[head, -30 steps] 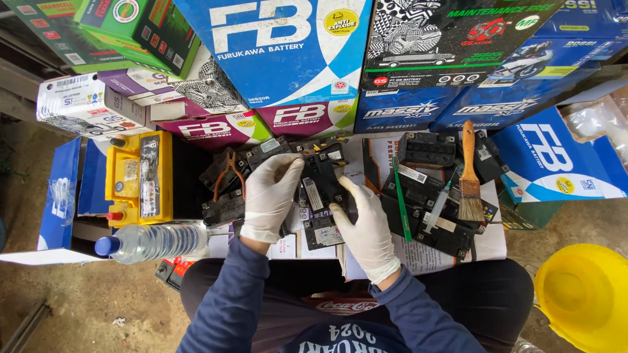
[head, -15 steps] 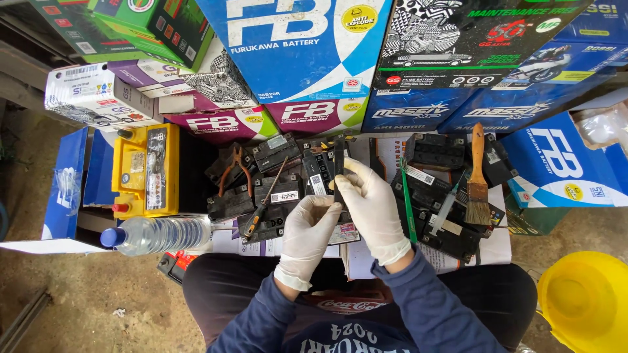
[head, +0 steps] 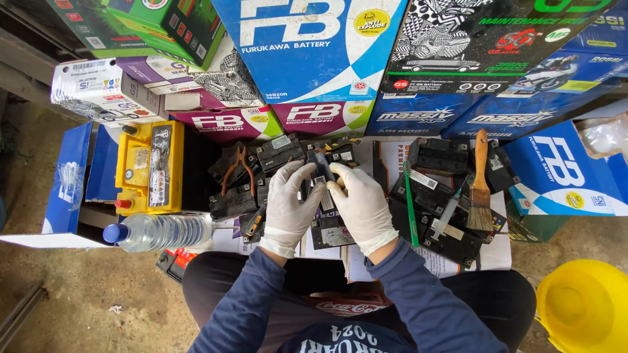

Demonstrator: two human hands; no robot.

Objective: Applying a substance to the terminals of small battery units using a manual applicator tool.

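My left hand point(head: 290, 208) and my right hand point(head: 362, 206), both in white gloves, meet over a pile of small black batteries point(head: 281, 153). Together they pinch a small dark oblong part point(head: 322, 167) between their fingertips, held just above a black battery point(head: 330, 229) lying flat below my palms. Pliers with orange handles point(head: 237, 167) rest on the batteries to the left of my left hand. My blue sleeves and dark trousers fill the bottom of the view.
A yellow battery point(head: 149, 167) lies at the left, with a clear water bottle point(head: 160, 232) in front of it. A paintbrush point(head: 479, 189) and a green toothbrush point(head: 410, 202) lie on black batteries at the right. Stacked battery boxes point(head: 314, 39) line the back. A yellow bucket point(head: 582, 304) stands at the lower right.
My left hand rose from lower on the pile to meet my right hand. Both now hold the small dark part together, where before the hands were spread apart.
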